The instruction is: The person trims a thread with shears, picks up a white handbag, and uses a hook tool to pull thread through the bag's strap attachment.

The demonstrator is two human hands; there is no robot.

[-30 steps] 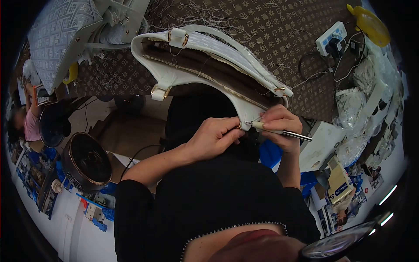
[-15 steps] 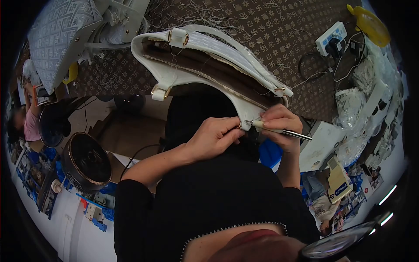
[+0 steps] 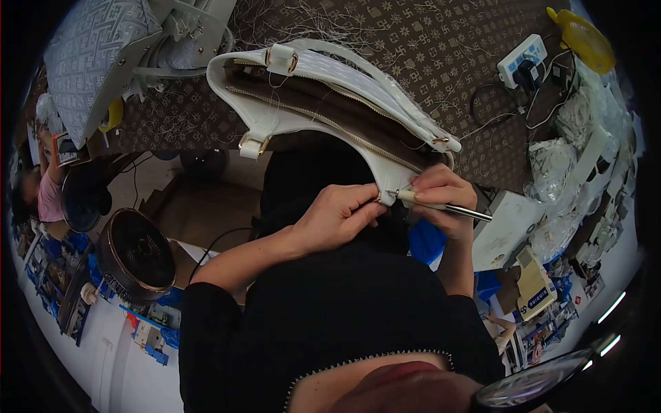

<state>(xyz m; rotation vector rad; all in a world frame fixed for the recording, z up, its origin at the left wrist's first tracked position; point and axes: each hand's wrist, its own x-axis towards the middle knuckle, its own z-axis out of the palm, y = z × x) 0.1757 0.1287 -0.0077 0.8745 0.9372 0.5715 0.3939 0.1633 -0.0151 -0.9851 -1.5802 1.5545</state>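
A white handbag (image 3: 265,113) lies with its zipped mouth open, showing a brown lining. Its near side sags over the table edge towards me. My left hand (image 3: 344,215) pinches a white strap tab (image 3: 387,195) at the bag's near right corner, thumb and fingers closed at its edge. From the right, my right hand (image 3: 444,199) grips an awl (image 3: 430,202) with a pale handle and a shiny metal rear end. The awl's thin tip is right at the tab, close to my left fingertips. Loose threads trail over the bag.
The brown patterned table (image 3: 468,34) carries scattered thread ends. A power strip (image 3: 523,60) with cables and a yellow object (image 3: 585,41) are at the right. Another bag (image 3: 100,62) stands at the left. A black fan (image 3: 138,255) is below it. Other people are in the background.
My hands, the awl and the handbag look the same as before. In the background at lower right, a person has shifted mostly out of sight.
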